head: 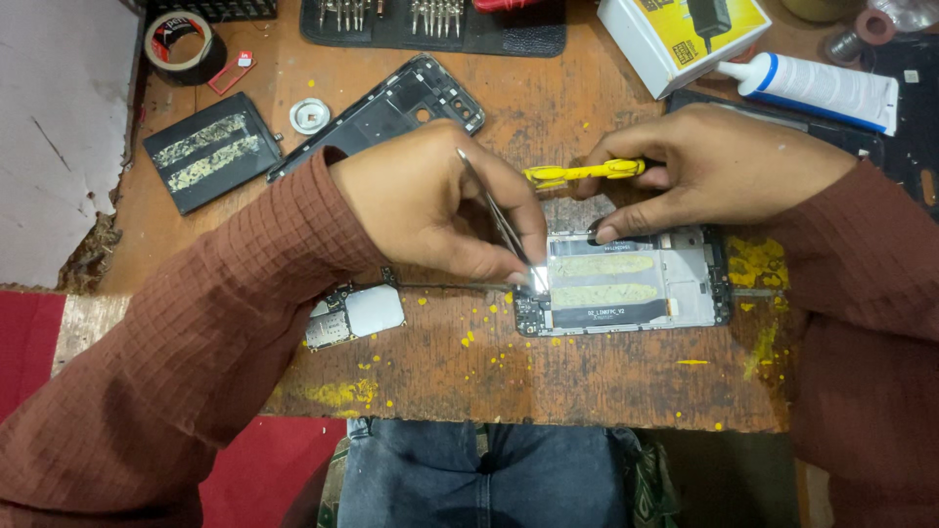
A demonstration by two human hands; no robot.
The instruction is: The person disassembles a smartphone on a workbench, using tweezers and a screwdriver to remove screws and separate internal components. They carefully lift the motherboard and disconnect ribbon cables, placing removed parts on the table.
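An opened phone body [675, 293] lies face down on the worn wooden table [548, 381], its metal frame and two yellowish adhesive strips showing. My left hand [430, 200] pinches metal tweezers [499, 220] whose tips touch the phone's left end. My right hand [704, 161] holds a yellow plastic pry tool [577, 173] between its fingers, while its thumb presses on the phone's top edge. A circuit board [354, 315] lies just left of the phone, below my left wrist.
A black phone back frame [411, 98], a black battery [210, 149], a small round silver part [310, 115] and a tape roll [179, 44] lie at the back left. A screwdriver bit set [489, 29], a white and yellow box [655, 44] and a glue tube [822, 88] sit along the back.
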